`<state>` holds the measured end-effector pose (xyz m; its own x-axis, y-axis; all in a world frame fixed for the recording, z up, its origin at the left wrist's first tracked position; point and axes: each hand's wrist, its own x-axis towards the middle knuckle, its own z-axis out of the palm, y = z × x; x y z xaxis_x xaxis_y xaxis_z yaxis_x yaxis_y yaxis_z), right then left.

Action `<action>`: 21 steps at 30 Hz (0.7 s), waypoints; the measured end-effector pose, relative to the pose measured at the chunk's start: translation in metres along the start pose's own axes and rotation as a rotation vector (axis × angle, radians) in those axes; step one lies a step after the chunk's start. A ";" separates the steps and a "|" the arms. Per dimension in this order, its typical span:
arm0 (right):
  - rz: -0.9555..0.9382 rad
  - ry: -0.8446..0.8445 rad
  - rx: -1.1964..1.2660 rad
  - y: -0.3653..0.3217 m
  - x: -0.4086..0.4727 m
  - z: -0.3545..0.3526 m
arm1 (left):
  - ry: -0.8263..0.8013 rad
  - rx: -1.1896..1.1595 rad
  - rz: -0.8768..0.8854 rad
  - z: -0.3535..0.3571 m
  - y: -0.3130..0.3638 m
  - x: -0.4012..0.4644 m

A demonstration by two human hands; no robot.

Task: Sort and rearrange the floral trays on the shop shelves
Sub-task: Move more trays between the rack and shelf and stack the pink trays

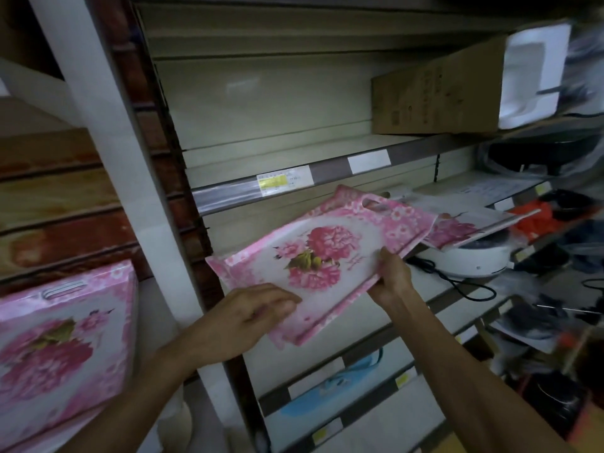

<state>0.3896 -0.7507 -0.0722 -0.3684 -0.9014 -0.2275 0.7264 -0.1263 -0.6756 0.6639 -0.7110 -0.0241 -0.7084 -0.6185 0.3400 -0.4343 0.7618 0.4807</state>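
A pink floral tray (327,253) with a cut-out handle is held tilted in front of the middle shelf. My left hand (248,317) grips its near left edge, thumb on top. My right hand (390,276) grips its near right edge. A second floral tray (457,228) lies further right on the shelf, resting on a white round appliance (467,256). A larger floral tray (62,351) stands at the lower left, beyond the white upright post.
A cardboard box (438,93) sits on the upper shelf at the right. Price labels (284,181) line the shelf rail. Black cables, dark pans and orange goods crowd the right side. A blue item (330,390) lies on the lower shelf. A white post (108,135) divides the shelving.
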 end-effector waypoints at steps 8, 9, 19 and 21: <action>-0.063 0.075 -0.088 0.028 -0.090 -0.052 | 0.119 0.135 -0.141 -0.015 -0.021 -0.048; -0.070 0.075 -0.091 0.034 -0.104 -0.059 | 0.132 0.176 -0.136 -0.016 -0.025 -0.058; -0.170 0.043 -0.171 0.074 -0.199 -0.073 | 0.095 -0.193 -0.426 -0.030 -0.013 -0.132; -0.199 0.015 -0.205 0.077 -0.208 -0.073 | 0.087 -0.257 -0.437 -0.034 -0.014 -0.148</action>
<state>0.4801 -0.5427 -0.1277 -0.5016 -0.8609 -0.0854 0.5072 -0.2127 -0.8352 0.7941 -0.6361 -0.0532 -0.4374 -0.8907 0.1239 -0.5207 0.3633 0.7726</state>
